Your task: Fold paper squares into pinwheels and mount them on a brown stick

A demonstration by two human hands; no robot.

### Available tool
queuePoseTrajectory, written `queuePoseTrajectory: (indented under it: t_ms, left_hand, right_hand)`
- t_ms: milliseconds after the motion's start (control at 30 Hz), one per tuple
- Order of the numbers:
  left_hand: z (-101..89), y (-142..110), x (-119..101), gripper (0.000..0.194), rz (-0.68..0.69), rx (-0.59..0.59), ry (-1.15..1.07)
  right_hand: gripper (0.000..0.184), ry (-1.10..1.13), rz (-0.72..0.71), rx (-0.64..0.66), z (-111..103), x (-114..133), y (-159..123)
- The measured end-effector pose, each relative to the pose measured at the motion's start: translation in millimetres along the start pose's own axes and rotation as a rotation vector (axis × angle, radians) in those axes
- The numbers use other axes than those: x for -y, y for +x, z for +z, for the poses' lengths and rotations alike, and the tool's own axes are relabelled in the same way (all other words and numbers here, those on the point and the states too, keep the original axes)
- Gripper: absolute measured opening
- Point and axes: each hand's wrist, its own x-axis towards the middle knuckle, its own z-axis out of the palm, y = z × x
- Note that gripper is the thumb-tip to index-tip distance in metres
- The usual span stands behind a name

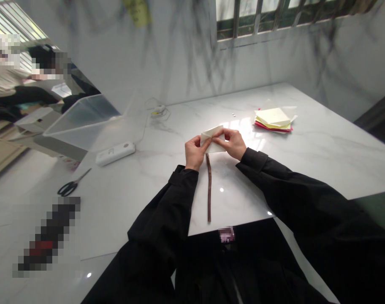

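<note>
Both my hands pinch a folded piece of pale paper (213,134) just above the white marble table (322,156). My left hand (194,153) grips its left edge with thumb and fingers closed. At the paper's right part, my right hand (234,142) presses fingers and thumb together on it. A thin brown stick (208,188) lies on the table below the paper, running towards me from between my wrists. Black sleeves cover both arms.
A stack of yellow, white and red paper sheets (273,119) lies at the right. A white power strip (115,153), black scissors (72,184) and a clear plastic bin (81,120) are on the left. A cable bundle (157,111) sits at the back. People sit far left.
</note>
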Motion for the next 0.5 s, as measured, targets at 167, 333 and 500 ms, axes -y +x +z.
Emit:
queuePoseTrajectory:
  t_ms: [167, 333, 500]
  left_hand:
    - [0.2, -0.1, 0.7, 0.054, 0.006, 0.004, -0.009]
    - [-0.1, -0.2, 1.0, 0.054, 0.003, 0.005, -0.012]
    - [-0.4, 0.5, 4.3, 0.054, -0.02, -0.002, -0.035]
  right_hand:
    - [0.029, -0.002, 0.001, 0.002, 0.2, -0.4, 0.0]
    - [0.032, 0.007, 0.013, 0.013, -0.4, -0.2, 0.1]
    - [0.036, 0.006, 0.013, 0.014, -0.3, 1.8, 0.4]
